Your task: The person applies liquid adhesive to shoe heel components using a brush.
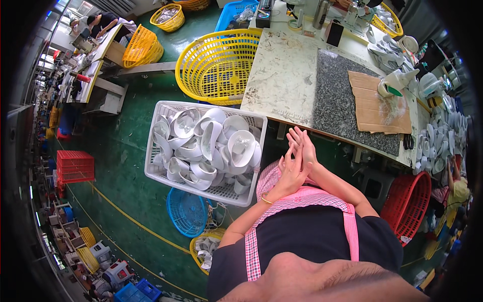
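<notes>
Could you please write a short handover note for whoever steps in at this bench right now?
Left hand and right hand: both empty, pressed palm to palm in front of the apron, above the table's near edge.
Things: the white crate to the left is heaped with white plastic shells. On the table lie a grey stone slab and a cardboard sheet, with a white part at its far edge.
Done: nothing visibly in hand.
Left: the crate looks full; the yellow basket beyond it appears empty.
</notes>
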Tool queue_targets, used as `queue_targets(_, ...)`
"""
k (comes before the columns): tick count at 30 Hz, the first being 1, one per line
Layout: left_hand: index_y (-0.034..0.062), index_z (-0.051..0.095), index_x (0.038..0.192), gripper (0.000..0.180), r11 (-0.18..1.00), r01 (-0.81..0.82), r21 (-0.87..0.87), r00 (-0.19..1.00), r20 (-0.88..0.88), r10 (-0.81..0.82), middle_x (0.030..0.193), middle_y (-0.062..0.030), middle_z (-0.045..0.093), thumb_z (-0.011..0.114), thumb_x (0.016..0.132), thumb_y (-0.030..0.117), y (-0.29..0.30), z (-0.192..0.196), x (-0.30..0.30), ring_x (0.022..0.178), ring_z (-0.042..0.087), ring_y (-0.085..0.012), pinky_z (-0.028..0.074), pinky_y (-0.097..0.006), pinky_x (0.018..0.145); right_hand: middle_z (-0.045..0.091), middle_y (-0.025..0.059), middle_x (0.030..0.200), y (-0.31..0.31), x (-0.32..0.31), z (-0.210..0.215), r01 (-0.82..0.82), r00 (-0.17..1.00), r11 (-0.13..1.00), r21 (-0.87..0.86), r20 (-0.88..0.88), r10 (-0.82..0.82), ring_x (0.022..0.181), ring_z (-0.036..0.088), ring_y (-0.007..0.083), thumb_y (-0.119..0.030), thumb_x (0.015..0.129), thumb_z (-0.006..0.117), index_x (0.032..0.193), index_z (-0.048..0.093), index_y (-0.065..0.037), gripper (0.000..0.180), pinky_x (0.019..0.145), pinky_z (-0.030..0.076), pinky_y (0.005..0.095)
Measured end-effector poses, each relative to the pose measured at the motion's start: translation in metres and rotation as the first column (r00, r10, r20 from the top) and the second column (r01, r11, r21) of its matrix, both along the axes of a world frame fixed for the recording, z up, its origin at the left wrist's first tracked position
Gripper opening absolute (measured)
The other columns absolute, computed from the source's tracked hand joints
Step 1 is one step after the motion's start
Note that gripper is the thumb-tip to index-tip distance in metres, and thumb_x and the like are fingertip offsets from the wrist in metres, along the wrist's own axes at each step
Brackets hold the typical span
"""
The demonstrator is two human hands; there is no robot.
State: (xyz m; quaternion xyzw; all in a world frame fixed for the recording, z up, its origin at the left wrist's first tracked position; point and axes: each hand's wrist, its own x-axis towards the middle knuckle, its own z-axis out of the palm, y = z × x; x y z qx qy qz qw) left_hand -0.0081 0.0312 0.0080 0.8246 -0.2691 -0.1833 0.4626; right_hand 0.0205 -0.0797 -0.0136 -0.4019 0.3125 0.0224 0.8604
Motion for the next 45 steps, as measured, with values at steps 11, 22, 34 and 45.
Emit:
queue_targets(11,0.0034,0.016,0.149,0.088,0.997,-0.038,-0.067,0.996,-0.079,0.033,0.152,-0.0252,0.017,0.040,0.089,0.064,0.007,-0.021,0.005,0.141,0.010,-0.0429,0.009,-0.058,0.108,0.027,-0.0053,0.152,0.036,-0.018,-0.009,0.152,0.983,0.961,0.233,-0.138,-0.122,0.129,0.039,0.0171,-0.050,0.097,0.042,0.146,0.026,-0.024,0.057,0.086,0.043,0.0428)
queue_targets(22,0.0112,-0.003,0.151,0.080,0.995,-0.065,-0.074,0.985,-0.163,0.052,0.152,-0.0056,0.030,0.041,0.096,0.049,0.016,-0.018,0.005,0.142,0.004,-0.0449,0.005,-0.067,0.102,0.052,0.0025,0.063,-0.003,-0.012,-0.033,0.011,1.000,0.740,0.673,0.003,-0.018,0.072,0.055,0.0176,-0.042,0.096,0.049,0.065,0.049,-0.013,0.042,0.084,0.049,0.0358)
queue_targets(34,-0.0013,-0.020,0.144,0.095,0.842,-0.220,-0.492,0.948,-0.313,0.065,0.148,-0.0252,0.026,0.049,0.095,0.041,0.011,-0.010,0.009,0.135,0.030,-0.0323,0.021,-0.036,0.111,0.051,0.0000,0.073,0.000,-0.014,-0.007,-0.101,0.979,0.420,0.902,0.166,-0.122,0.082,0.051,0.0173,-0.021,0.094,0.056,0.085,0.056,-0.011,0.013,0.085,0.045,0.0324)
queue_targets(45,-0.0015,-0.024,0.142,0.095,0.864,-0.110,-0.491,0.968,-0.250,-0.019,0.152,-0.0245,0.017,0.048,0.096,0.041,-0.025,-0.026,0.010,0.140,0.020,-0.0310,0.014,-0.035,0.113,0.058,0.0040,0.093,-0.035,-0.025,-0.006,-0.088,0.966,0.432,0.897,0.183,-0.182,0.090,0.056,0.0184,-0.013,0.094,0.055,0.105,0.057,-0.010,0.012,0.089,0.048,0.0316)
